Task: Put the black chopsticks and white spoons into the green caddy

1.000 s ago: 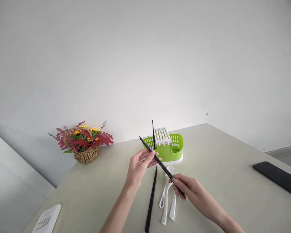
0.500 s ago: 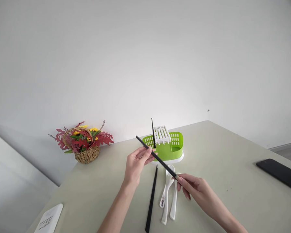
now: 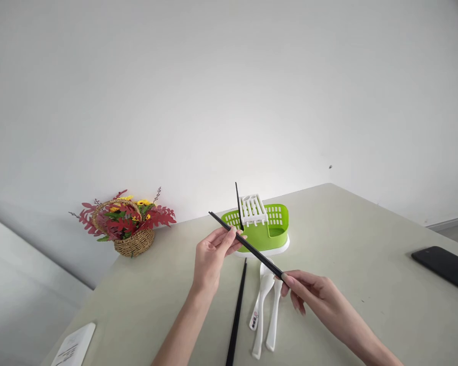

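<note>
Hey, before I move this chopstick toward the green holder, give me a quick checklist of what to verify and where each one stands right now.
1. Left hand pinches the held chopstick near its far end: ok.
2. Right hand holds its near end at the fingertips: ok.
3. Green holder stands upright on the table: ok.
4. One chopstick already in the holder, standing in the left compartment: ok.
5. Room left in that compartment: cannot tell, its inside is hidden.
6. Spare chopstick and white spoons lie below the held one, apart from both hands: ok.
</note>
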Available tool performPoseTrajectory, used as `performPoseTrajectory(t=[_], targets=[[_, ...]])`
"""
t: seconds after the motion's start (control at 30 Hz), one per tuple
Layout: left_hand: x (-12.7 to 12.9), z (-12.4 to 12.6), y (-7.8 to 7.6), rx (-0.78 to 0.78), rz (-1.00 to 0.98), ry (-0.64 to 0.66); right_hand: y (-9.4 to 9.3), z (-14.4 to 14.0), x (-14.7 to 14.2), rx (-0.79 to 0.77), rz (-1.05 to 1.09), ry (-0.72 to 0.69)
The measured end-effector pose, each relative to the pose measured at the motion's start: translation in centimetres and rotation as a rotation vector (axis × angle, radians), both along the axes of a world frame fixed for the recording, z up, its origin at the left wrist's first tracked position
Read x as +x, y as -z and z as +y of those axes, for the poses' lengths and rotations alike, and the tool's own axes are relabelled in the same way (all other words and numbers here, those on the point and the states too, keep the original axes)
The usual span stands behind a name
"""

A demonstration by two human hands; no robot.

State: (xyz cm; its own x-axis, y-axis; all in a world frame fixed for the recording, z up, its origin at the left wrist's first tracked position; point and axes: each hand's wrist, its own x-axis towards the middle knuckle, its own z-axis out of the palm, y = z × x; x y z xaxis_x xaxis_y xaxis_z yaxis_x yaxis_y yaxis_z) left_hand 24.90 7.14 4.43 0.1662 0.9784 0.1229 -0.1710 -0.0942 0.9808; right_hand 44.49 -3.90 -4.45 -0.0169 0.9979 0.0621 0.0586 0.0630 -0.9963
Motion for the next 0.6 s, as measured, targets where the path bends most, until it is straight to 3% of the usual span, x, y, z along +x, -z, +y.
performPoseTrajectory(t=[0.13, 0.27, 0.33, 0.4, 0.47, 0.6], targets=[[-1.4, 1.9, -1.9, 0.093, -0.105, -0.170, 2.4, -0.1, 2.0, 0.013, 0.032, 0.087], [-4.0, 5.4, -4.7, 0.354, -0.230, -0.433, 7.1, -1.6, 6.1, -0.050, -0.096, 0.204], [-4.6, 7.3, -5.2, 0.457, -0.201, -0.495, 9.5, -2.5, 7.9, -0.111, -0.146, 0.261], [-4.3, 9.2, -4.7, 0.495, -0.109, -0.473, 11.2, -3.2, 9.1, -0.125, -0.214, 0.306], [-3.4, 10.9, -3.5, 0.491, 0.029, -0.367, 12.2, -3.5, 9.5, -0.128, -0.298, 0.290], [-1.2, 13.2, -0.7, 0.489, 0.337, -0.179, 12.2, -3.5, 9.3, -0.172, -0.469, 0.237]])
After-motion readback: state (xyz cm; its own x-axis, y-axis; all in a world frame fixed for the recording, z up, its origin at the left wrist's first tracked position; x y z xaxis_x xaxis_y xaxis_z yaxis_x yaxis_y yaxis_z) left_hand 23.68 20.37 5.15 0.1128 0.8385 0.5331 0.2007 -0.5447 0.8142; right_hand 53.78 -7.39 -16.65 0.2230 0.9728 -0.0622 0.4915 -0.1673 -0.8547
